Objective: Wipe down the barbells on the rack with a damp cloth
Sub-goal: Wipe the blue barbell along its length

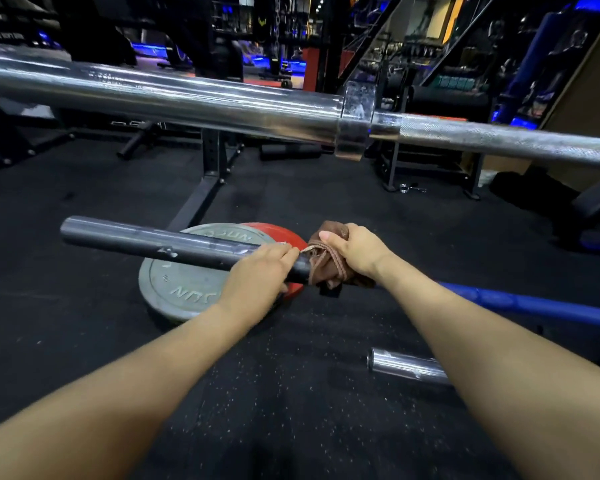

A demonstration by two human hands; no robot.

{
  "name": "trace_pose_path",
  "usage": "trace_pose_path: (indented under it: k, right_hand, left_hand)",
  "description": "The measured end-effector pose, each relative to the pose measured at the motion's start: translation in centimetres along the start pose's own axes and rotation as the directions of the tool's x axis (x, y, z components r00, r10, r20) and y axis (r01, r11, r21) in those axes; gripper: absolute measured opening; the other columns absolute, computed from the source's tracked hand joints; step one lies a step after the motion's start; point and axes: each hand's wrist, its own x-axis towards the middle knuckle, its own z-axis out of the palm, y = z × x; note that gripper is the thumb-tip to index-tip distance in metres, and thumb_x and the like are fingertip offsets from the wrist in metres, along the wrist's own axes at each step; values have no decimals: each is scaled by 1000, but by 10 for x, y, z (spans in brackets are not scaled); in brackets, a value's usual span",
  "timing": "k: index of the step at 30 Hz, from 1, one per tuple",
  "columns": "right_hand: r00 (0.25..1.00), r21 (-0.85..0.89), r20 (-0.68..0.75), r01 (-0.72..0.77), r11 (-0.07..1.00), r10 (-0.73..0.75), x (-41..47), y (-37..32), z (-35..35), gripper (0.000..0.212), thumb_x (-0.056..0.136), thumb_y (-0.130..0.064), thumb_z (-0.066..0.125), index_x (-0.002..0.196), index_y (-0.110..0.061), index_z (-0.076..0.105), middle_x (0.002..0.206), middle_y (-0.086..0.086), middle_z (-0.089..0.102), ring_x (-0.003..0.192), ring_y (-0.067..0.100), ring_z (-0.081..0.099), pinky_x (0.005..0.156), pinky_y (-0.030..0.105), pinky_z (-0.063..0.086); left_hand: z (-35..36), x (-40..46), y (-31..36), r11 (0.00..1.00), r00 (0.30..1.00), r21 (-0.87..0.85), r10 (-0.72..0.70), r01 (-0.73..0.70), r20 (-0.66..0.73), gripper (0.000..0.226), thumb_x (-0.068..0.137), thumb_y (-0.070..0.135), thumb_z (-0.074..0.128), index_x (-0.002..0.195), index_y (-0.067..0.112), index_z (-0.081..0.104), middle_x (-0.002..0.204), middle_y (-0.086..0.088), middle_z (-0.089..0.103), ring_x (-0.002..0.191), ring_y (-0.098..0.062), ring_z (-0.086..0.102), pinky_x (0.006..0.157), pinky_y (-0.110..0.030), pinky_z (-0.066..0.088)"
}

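The fingers of the right hand (355, 251) are curled over a bunched brown cloth (326, 263), clenching it around the dark bar (174, 245) so the fabric wraps the metal on all sides; the thumb lies on top of the wad. Just beside it, the left hand (257, 275) grips the bare sleeve, fingertips almost touching the cloth's edge, steadying the bar. From the left fingers the sleeve runs outward as a smooth, dull grey-black tube with a few scuffed pale marks, ending in open air; past the right fingers the same bar continues as a blue-coated shaft (534, 303). The cloth looks soft and limp, likely to slip if held loosely, so a full-fist hold suits it. The bar itself should be heavy, rigid and slick once wet; I would judge it best held on the sleeve close to the cloth, as the left hand does, so it cannot roll. Beneath the hands lie a grey plate (174, 289) with raised lettering and a red plate (274, 233) partly under it, both flat on the black speckled rubber floor (291, 393). Nearer the person, below the right forearm, a short chrome bar end (406, 367) rests on the floor. Well beyond the fingers, a thick polished chrome barbell (187, 98) crosses the view, its collar giving way to a knurled, rough-textured shaft.
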Motion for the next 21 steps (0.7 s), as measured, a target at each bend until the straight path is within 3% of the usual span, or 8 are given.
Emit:
trace_pose_path:
  k: [2, 4, 7, 9, 11, 15, 19, 21]
  right_hand:
    - [996, -55, -18, 82, 995, -83, -16, 1, 3, 53, 92, -51, 50, 127, -10, 46, 125, 11, 56, 116, 31, 53, 95, 37, 41]
    - [973, -235, 5, 225, 946, -230, -43, 9, 8, 63, 89, -48, 56, 136, -10, 38, 137, 14, 45, 127, 33, 43, 104, 41, 37]
    - [884, -581, -18, 371, 725, -467, -72, 20, 20, 90, 79, -40, 72, 143, 6, 29, 148, 28, 28, 137, 40, 31, 107, 45, 37]
    - [910, -542, -22, 338, 770, -415, -72, 13, 19, 90, 84, -42, 66, 147, 2, 20, 153, 22, 19, 142, 35, 21, 113, 39, 29]
    - [975, -363, 37, 216, 906, -217, -58, 1, 11, 81, 90, -45, 57, 149, -8, 16, 153, 13, 18, 140, 30, 20, 113, 35, 23]
    - [995, -178, 94, 45, 983, -28, -29, -14, -9, 62, 91, -48, 55, 135, -8, 36, 137, 14, 45, 123, 30, 46, 101, 36, 38]
    - [998, -176, 27, 62, 982, -58, -35, -11, 0, 64, 90, -47, 57, 135, -8, 35, 138, 13, 44, 126, 31, 43, 102, 37, 36]
    - [984, -318, 42, 175, 932, -171, -56, -2, 7, 79, 88, -46, 59, 147, -9, 21, 150, 11, 26, 138, 28, 26, 111, 35, 26]
  left_hand:
    - [-6, 12, -5, 999, 999, -45, -18, 19, 27, 48, 81, 20, 67, 126, 24, 52, 123, 3, 57, 113, -20, 51, 86, -34, 44]
    - [-13, 22, -11, 996, 994, -89, -3, 13, 110, 38, 74, 20, 71, 111, 23, 60, 104, -1, 64, 101, -25, 57, 77, -34, 45]
    - [-26, 40, -20, 984, 969, -179, 55, -12, 239, 29, 66, 20, 78, 91, 23, 65, 90, -2, 67, 92, -26, 61, 67, -29, 38]
    - [-35, 49, -23, 977, 948, -214, 69, -1, 311, 39, 68, 24, 80, 106, 26, 69, 100, -1, 69, 98, -24, 61, 72, -26, 39]
    - [-36, 50, -25, 964, 945, -265, 87, 0, 316, 45, 74, 24, 77, 118, 26, 65, 111, 0, 68, 105, -22, 59, 79, -24, 39]
    - [-18, 17, -30, 992, 998, -128, 30, -22, 63, 47, 78, 27, 73, 121, 19, 57, 124, 2, 57, 116, -21, 50, 89, -30, 42]
    - [-4, 8, -28, 994, 998, -99, -42, 46, 45, 47, 75, 16, 72, 118, 21, 54, 117, 3, 56, 114, -21, 50, 83, -33, 43]
    - [-5, 14, -30, 994, 999, -101, -43, 45, 30, 40, 72, 11, 72, 108, 18, 58, 106, 0, 58, 106, -23, 53, 82, -36, 45]
